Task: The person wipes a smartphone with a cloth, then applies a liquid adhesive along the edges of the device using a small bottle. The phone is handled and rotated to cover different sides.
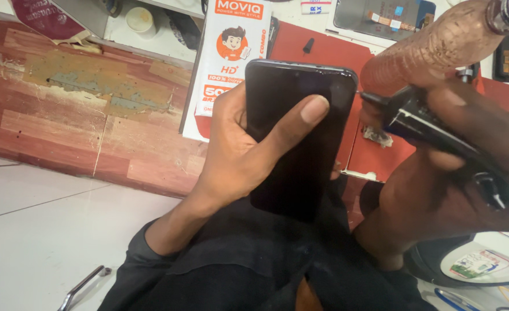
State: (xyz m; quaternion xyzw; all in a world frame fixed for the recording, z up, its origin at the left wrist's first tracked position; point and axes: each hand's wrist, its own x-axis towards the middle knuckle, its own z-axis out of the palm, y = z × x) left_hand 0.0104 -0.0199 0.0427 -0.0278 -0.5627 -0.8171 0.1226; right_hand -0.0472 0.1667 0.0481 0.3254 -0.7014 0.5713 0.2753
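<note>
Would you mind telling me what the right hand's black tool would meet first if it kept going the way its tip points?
The right hand aims the black tool leftward; its tip sits at the dark phone's upper right edge, held by the left hand. The phone comes first, though contact is unclear.

A dark charcoal long sleeve (151, 253) covers the left forearm at seven o'clock; both hands are bare, without rings.

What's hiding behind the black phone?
Behind the black flat phone, held up by the left hand, stands a white and orange cardboard box on a red mat. The box's right part is covered.
</note>
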